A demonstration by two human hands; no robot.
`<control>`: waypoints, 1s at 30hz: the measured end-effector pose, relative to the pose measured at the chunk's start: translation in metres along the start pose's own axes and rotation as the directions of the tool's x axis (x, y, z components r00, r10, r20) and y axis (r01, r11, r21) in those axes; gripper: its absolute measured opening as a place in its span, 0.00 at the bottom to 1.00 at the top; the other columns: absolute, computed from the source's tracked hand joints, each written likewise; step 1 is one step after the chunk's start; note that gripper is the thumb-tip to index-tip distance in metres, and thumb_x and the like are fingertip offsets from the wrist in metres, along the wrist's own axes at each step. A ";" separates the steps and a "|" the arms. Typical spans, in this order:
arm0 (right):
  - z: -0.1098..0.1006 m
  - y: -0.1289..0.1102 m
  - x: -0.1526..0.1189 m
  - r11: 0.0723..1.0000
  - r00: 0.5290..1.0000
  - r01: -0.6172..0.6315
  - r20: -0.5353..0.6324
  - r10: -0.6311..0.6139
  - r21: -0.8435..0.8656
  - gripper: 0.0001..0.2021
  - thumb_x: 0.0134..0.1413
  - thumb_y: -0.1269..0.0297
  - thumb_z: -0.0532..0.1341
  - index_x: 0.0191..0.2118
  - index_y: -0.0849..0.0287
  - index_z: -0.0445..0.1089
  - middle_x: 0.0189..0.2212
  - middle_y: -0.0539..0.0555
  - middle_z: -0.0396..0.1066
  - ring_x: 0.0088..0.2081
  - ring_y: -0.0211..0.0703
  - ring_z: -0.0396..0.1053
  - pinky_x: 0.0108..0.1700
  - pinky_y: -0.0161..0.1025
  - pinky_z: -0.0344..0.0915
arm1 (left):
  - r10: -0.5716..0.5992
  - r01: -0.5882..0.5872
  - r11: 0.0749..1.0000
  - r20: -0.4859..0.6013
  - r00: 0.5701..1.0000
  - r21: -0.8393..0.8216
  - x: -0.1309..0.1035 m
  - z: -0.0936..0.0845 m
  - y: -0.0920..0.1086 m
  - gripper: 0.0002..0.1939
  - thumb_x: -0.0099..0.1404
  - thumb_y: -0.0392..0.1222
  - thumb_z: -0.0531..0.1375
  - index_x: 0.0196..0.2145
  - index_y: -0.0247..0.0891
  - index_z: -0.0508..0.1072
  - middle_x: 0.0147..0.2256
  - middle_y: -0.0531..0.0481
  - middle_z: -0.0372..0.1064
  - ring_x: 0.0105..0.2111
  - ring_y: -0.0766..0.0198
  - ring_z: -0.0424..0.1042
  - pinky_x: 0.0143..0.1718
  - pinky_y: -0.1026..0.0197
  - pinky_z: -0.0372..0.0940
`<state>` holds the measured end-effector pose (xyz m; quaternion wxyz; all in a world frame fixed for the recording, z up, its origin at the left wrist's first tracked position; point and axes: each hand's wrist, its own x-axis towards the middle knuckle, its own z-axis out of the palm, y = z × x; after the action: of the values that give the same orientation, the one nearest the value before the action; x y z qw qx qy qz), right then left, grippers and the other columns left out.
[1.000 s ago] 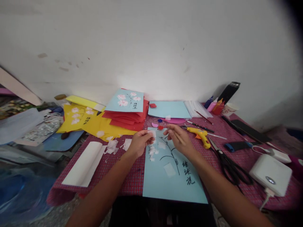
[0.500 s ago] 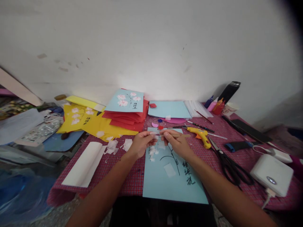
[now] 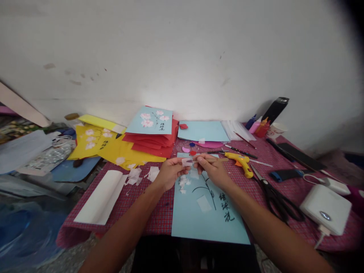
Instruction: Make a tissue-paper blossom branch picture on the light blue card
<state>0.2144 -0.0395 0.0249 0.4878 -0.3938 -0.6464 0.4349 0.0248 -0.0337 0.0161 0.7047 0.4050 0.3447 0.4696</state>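
Paint [image 3: 185, 150] in palette [image 3: 193, 149] (near right hand [image 3: 212, 170])

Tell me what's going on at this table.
A person's left hand holds a small white piece up against the tip of a thin stick in the right hand. Beneath them lies a blue sheet with a drawn branch and white scraps, but no pink flowers visible on it. A blue card with pink flowers sits on a red stack farther back.
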 end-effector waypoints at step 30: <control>0.000 0.003 0.000 0.996 1.000 -0.016 -0.025 0.018 0.085 0.12 0.57 0.57 0.62 0.29 0.60 0.72 0.26 0.51 0.71 0.20 0.34 0.65 0.24 0.35 0.61 | 0.012 -0.018 0.987 0.041 0.999 0.161 -0.002 0.001 -0.006 0.17 0.57 0.46 0.68 0.40 0.32 0.77 0.34 0.44 0.75 0.31 0.65 0.73 0.34 0.62 0.67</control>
<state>0.2147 -0.0383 0.0225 0.5087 -0.3840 -0.6176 0.4608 0.0271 -0.0369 0.0113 0.6728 0.4725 0.3644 0.4374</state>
